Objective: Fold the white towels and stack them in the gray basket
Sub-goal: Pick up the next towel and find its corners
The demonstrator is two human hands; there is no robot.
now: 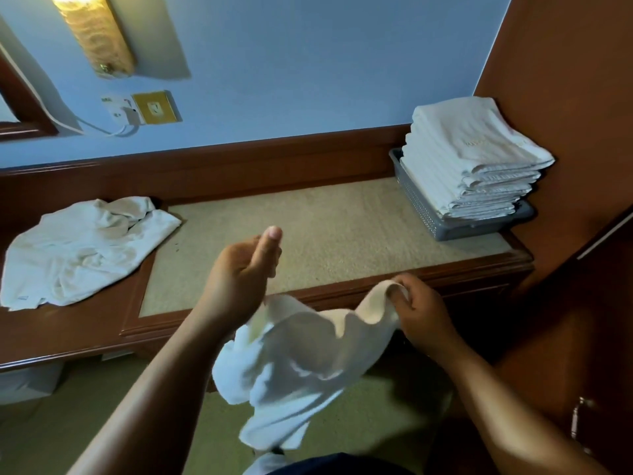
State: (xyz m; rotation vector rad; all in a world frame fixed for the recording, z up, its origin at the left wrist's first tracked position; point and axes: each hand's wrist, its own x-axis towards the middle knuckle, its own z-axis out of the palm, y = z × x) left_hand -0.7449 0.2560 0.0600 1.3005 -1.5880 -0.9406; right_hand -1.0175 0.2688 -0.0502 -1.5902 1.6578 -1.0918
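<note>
Right hand [421,310] pinches the towel [301,354] at its top edge, fingers curled. Left hand [243,272] rises at the towel's opposite end, thumb up, fingers blurred, hold unclear.

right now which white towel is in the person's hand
The white towel hanging from the right hand. The crumpled towel lies on the desk; the folded stack sits in the gray basket.

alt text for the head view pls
A person's right hand pinches a corner of a crumpled white towel before a wooden bench; the left hand is raised beside it. Folded towels fill a gray basket at right; unfolded ones lie at left.
</note>
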